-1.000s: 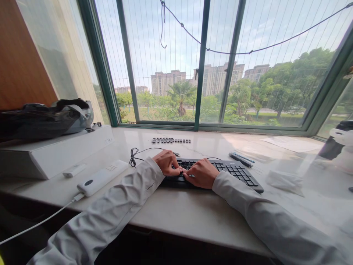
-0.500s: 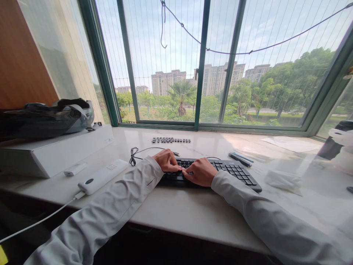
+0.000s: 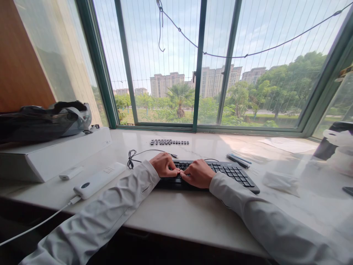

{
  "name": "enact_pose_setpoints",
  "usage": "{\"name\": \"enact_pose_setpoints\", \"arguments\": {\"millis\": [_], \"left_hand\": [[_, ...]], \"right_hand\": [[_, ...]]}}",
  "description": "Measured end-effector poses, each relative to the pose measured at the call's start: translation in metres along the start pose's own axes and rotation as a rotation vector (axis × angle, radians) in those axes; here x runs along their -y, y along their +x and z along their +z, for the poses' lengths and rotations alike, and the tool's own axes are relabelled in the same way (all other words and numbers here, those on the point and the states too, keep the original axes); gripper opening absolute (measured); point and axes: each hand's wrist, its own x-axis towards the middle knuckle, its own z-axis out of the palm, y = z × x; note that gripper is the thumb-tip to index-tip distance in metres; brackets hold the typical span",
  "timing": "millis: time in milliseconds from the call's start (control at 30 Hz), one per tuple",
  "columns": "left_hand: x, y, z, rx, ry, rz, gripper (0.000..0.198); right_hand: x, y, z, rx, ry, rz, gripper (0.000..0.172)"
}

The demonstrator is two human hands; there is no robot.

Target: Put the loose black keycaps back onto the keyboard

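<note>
A black keyboard [image 3: 236, 174] lies on the marble-patterned counter, its number pad showing on the right. Over its left part my left hand [image 3: 163, 165] is closed, thumb and fingertips pressed down at the keys. Beside it my right hand [image 3: 199, 174] is also closed, its fingertips nearly meeting the left ones. Whatever sits between the fingertips is hidden or too small to name. Behind the keyboard, several loose black keycaps [image 3: 169, 142] lie in rows. The keyboard's coiled cable [image 3: 131, 159] rests to the left, its USB plug [image 3: 174, 156] just behind my left hand.
On the left are a white power bank [image 3: 99, 180] with a cable plugged in, a small white stick-like device [image 3: 71, 173] and a white box [image 3: 63, 152] carrying dark gear. To the right lie pens [image 3: 238, 160], a clear plastic bag [image 3: 280, 182] and paper [image 3: 288, 145]. A window stands behind.
The view has shifted slightly, so everything sits a little lower and to the left. Both hands stay at the same part of the keyboard, fingertips still close together.
</note>
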Motion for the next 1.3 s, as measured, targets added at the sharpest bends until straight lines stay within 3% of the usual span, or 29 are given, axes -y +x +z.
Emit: {"name": "enact_pose_setpoints", "arguments": {"millis": [133, 333, 500, 867, 1300], "left_hand": [[0.001, -0.002, -0.003, 0.016, 0.062, 0.032, 0.037], [-0.001, 0.0, 0.001, -0.036, 0.101, -0.042, 0.03], [0.009, 0.002, 0.008, -0.02, -0.021, -0.18, 0.037], [0.016, 0.006, 0.006, 0.044, -0.279, -0.224, 0.035], [0.024, 0.007, 0.011, 0.08, -0.497, -0.252, 0.034]], "right_hand": [[-0.004, -0.002, 0.004, -0.029, 0.064, 0.016, 0.049], [-0.005, -0.003, 0.01, -0.05, 0.107, 0.014, 0.047], [-0.01, -0.001, 0.019, -0.079, 0.127, 0.098, 0.044], [-0.013, 0.003, 0.025, -0.07, 0.348, 0.305, 0.034], [-0.012, 0.002, 0.02, -0.06, 0.311, 0.25, 0.03]]}}
